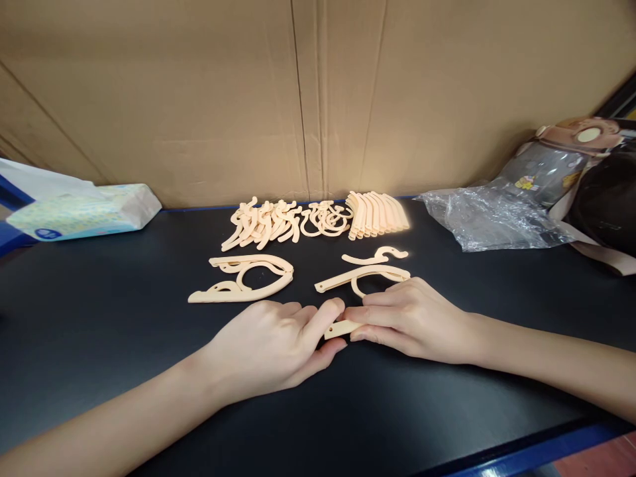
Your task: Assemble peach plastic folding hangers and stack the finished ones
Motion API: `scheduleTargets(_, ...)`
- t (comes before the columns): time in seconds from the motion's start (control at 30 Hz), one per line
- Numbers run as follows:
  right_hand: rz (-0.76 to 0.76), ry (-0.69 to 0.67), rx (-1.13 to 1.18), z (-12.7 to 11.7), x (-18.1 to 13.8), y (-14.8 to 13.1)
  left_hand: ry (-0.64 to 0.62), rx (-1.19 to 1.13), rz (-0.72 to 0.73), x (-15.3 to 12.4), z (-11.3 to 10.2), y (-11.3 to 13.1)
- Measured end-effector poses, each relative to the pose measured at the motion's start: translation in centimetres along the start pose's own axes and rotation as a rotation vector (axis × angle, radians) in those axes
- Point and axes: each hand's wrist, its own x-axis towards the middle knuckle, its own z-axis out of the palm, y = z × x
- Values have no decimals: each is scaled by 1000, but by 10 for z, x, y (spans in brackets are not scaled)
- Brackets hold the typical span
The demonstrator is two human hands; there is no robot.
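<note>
Between both hands is a cream plastic folding-hanger arm [342, 328], with a small hole near its left end. My left hand [283, 338] is closed, its thumb and index finger at that left end. My right hand [412, 321] pinches the arm's other part and hides much of it. Just beyond the right hand's fingers lies a partly joined hanger [348, 277] with a ring piece. A loose hook piece [375, 256] rests behind that. Past my left hand is a folded hanger [243, 278] with two arms around a ring.
At the back of the black table [99, 331] sit piles of short curved pieces [263, 222], ring hooks [325, 218] and stacked arms [377, 215]. A tissue pack [89, 212] stands left. To the right are a clear plastic bag [497, 215] and a bottle [546, 165]. Cardboard [223, 99] rises behind.
</note>
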Motion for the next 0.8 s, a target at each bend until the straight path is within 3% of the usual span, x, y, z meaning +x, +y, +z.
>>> scheduleTargets(0.57,45,2,137,-9,1,3,1,-25,-18,-1,1,2)
scheduleTargets(0.8,7,63,-46,0,-3,6,-30,-20,-72,4,-3,2)
